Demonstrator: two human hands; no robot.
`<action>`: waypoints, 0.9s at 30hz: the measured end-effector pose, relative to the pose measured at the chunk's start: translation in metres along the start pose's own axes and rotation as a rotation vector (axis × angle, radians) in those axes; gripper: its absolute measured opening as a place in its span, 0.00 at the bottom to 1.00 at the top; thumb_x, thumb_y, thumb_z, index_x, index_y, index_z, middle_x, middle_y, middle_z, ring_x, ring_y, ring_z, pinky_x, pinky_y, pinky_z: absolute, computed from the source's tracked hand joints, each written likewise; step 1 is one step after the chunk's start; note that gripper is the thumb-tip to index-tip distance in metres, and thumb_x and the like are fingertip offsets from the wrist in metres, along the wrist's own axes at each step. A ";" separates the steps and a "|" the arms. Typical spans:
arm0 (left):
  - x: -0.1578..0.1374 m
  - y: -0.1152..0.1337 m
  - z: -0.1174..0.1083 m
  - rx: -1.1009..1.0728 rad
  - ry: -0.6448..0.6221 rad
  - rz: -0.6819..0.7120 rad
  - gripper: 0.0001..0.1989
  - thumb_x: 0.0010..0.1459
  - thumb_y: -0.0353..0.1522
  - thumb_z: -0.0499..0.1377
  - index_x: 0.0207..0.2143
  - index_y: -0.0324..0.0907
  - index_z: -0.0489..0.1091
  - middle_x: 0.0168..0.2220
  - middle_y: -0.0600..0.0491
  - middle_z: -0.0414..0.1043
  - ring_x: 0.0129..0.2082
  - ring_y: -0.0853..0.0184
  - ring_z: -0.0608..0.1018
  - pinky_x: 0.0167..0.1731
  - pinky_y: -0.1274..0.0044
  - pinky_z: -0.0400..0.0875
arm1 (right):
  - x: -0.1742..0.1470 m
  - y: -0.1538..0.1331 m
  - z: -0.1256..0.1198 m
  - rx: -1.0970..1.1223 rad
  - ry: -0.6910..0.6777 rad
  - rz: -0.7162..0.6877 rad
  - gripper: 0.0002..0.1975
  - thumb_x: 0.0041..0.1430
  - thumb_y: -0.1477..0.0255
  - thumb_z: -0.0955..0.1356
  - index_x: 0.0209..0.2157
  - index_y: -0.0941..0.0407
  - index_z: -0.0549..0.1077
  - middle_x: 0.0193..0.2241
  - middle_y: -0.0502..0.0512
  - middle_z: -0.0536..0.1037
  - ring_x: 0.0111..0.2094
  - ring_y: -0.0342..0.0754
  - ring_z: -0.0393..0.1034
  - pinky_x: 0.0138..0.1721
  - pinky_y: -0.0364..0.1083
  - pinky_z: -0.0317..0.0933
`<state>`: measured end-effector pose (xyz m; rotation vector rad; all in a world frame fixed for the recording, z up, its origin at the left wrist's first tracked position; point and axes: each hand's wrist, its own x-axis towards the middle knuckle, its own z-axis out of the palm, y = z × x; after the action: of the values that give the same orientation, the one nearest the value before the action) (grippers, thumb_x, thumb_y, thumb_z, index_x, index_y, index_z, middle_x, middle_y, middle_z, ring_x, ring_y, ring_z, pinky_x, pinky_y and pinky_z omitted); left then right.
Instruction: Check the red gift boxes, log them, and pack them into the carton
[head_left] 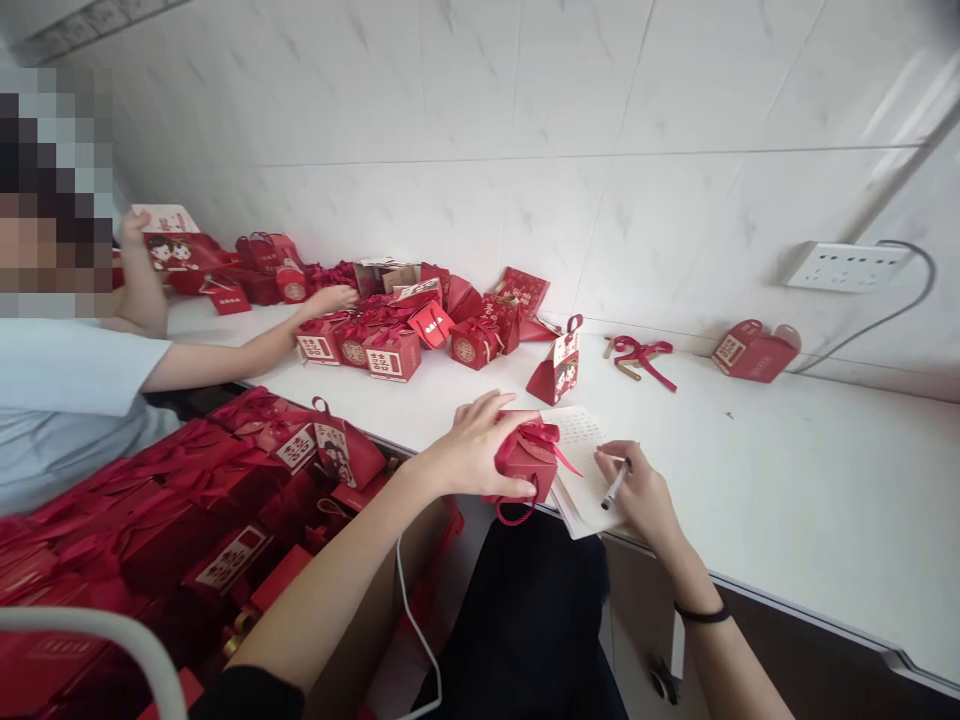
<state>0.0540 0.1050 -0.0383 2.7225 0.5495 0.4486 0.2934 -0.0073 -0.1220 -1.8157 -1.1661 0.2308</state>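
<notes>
My left hand (pixel 476 445) is wrapped round a small red gift box (pixel 529 465) with a ribbon bow on top and a cord loop hanging below. It holds the box at the table's front edge, over the left side of an open notebook (pixel 581 430) with handwritten lines. Over the notebook's right page, my right hand (pixel 641 490) grips a pen (pixel 616 485), its fingers bent round the barrel. The pen's tip is hidden by the hand. Just behind the notebook stands a peaked red box (pixel 556 370) with a loop handle and a printed couple.
Several red gift boxes (pixel 394 355) crowd the white table (pixel 810 480) at left. A co-worker's hand (pixel 335 298) touches them. Loose ribbon (pixel 641 355), another red box (pixel 757 352) and a power strip (pixel 847 267) are at right. A heap of boxes (pixel 150 510) lies lower left.
</notes>
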 end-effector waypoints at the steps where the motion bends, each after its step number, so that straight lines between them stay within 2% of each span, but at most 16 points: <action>1: 0.003 0.002 0.002 0.023 -0.032 0.022 0.43 0.42 0.48 0.64 0.60 0.50 0.54 0.62 0.45 0.49 0.63 0.47 0.48 0.58 0.54 0.48 | 0.000 0.005 0.001 -0.031 -0.026 -0.007 0.19 0.48 0.52 0.62 0.32 0.53 0.65 0.35 0.59 0.76 0.36 0.57 0.71 0.39 0.54 0.63; 3: 0.006 0.002 0.009 0.059 -0.064 0.053 0.40 0.44 0.44 0.64 0.60 0.52 0.55 0.61 0.46 0.52 0.62 0.49 0.51 0.58 0.55 0.49 | -0.001 0.011 0.004 -0.089 -0.049 -0.012 0.18 0.46 0.53 0.62 0.31 0.52 0.65 0.34 0.58 0.76 0.36 0.57 0.71 0.39 0.54 0.63; 6: 0.003 -0.004 0.015 0.065 -0.026 0.011 0.35 0.50 0.41 0.61 0.60 0.51 0.56 0.59 0.46 0.54 0.61 0.53 0.54 0.57 0.57 0.54 | -0.001 0.017 0.006 -0.153 -0.060 -0.026 0.17 0.46 0.54 0.61 0.32 0.52 0.66 0.34 0.57 0.76 0.35 0.57 0.72 0.39 0.53 0.64; 9: -0.010 -0.014 0.012 -0.005 0.088 -0.072 0.34 0.51 0.40 0.60 0.60 0.45 0.57 0.60 0.44 0.53 0.61 0.55 0.54 0.59 0.62 0.54 | -0.001 0.022 0.005 -0.193 -0.061 -0.051 0.18 0.45 0.55 0.61 0.32 0.52 0.67 0.33 0.57 0.76 0.35 0.58 0.72 0.37 0.53 0.65; 12: -0.030 -0.029 0.002 -0.165 0.284 -0.166 0.34 0.50 0.39 0.61 0.59 0.42 0.58 0.59 0.43 0.56 0.60 0.57 0.58 0.60 0.64 0.52 | 0.000 0.027 0.004 -0.211 -0.056 -0.055 0.18 0.43 0.54 0.61 0.31 0.51 0.67 0.31 0.57 0.76 0.32 0.59 0.71 0.33 0.54 0.65; 15: -0.056 -0.042 -0.009 -0.487 0.531 -0.309 0.31 0.50 0.40 0.60 0.56 0.41 0.61 0.57 0.45 0.62 0.57 0.58 0.64 0.58 0.65 0.56 | 0.002 0.030 0.003 -0.210 -0.048 -0.041 0.18 0.39 0.53 0.62 0.29 0.50 0.67 0.29 0.58 0.75 0.29 0.60 0.70 0.30 0.56 0.64; 18: -0.084 -0.048 -0.014 -0.980 0.709 -0.529 0.25 0.51 0.41 0.58 0.51 0.41 0.64 0.50 0.45 0.70 0.51 0.56 0.71 0.51 0.63 0.65 | 0.004 0.030 0.002 -0.208 -0.093 0.004 0.18 0.36 0.52 0.64 0.27 0.48 0.68 0.29 0.58 0.75 0.28 0.62 0.69 0.28 0.57 0.63; 20: -0.103 -0.047 -0.013 -1.326 0.722 -0.674 0.24 0.53 0.43 0.55 0.49 0.41 0.63 0.46 0.45 0.73 0.48 0.54 0.74 0.47 0.60 0.67 | 0.005 0.030 0.001 -0.203 -0.111 0.013 0.17 0.34 0.52 0.64 0.26 0.46 0.67 0.29 0.59 0.75 0.28 0.62 0.69 0.27 0.58 0.62; 22: -0.123 -0.045 -0.011 -1.599 0.708 -0.742 0.25 0.54 0.45 0.51 0.50 0.40 0.63 0.44 0.43 0.73 0.47 0.53 0.74 0.47 0.56 0.65 | 0.005 0.032 0.001 -0.200 -0.085 0.009 0.15 0.35 0.52 0.65 0.26 0.45 0.67 0.29 0.59 0.74 0.29 0.63 0.68 0.27 0.58 0.60; 24: -0.141 -0.041 -0.006 -1.761 0.731 -0.729 0.27 0.54 0.45 0.49 0.51 0.37 0.62 0.43 0.41 0.74 0.45 0.52 0.75 0.48 0.55 0.63 | 0.006 0.039 0.002 -0.216 -0.061 0.029 0.14 0.35 0.53 0.65 0.25 0.44 0.66 0.28 0.59 0.73 0.28 0.63 0.68 0.27 0.58 0.58; 27: -0.161 -0.035 0.003 -1.843 0.766 -0.672 0.28 0.53 0.43 0.49 0.53 0.37 0.60 0.39 0.42 0.75 0.39 0.54 0.77 0.48 0.56 0.63 | 0.008 0.059 0.007 -0.239 -0.049 0.029 0.13 0.37 0.53 0.66 0.26 0.42 0.68 0.24 0.59 0.70 0.25 0.61 0.67 0.25 0.58 0.54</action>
<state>-0.0971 0.0670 -0.0921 0.5282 0.6294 1.0356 0.3302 -0.0036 -0.1694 -2.0465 -1.2454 0.1589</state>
